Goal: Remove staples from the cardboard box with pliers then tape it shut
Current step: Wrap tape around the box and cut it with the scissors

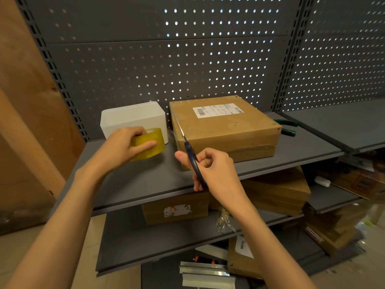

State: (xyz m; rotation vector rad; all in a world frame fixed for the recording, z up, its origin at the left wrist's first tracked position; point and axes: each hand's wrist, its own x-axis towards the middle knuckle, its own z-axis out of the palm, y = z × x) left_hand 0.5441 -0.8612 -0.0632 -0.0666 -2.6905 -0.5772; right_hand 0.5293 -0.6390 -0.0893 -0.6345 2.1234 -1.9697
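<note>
Box: flat brown cardboard box (225,124) with a white shipping label, centre of the frame, lying on the grey metal shelf (150,176); flaps look closed, a glossy band of tape along its front face.
Scissors: dark-blue-handled scissors (192,157), blades pointing up-left, tips at the box's near left edge.
Right hand: right hand (212,170) curled round the scissor handles, lower centre of the frame.
Tape roll: yellowish clear packing-tape roll (151,143), left of centre, just left of the box.
Left hand: left hand (123,146) grips the roll, thumb over its front, fingers over the top.
Tape strand: a thin crinkled strip seems to run between roll and box; too faint to be sure.
Stage (judgement): taping under way, a cut likely next.
Risk 1: slack strand could fold onto itself if the roll drifts toward the box.
Risk 2: blade tips so close to the cardboard may score the edge or the applied tape.
Risk 3: cut end may snap back onto the roll and be hard to find.
Pliers: green-handled pliers (288,127), right of the box, partly hidden behind it.
White container: white plastic rectangular tub (133,119) behind the roll, limits leftward room.
Backdrop: grey perforated back panel (187,59) across the upper frame.
Below: more cardboard boxes on lower shelves, bottom right.
</note>
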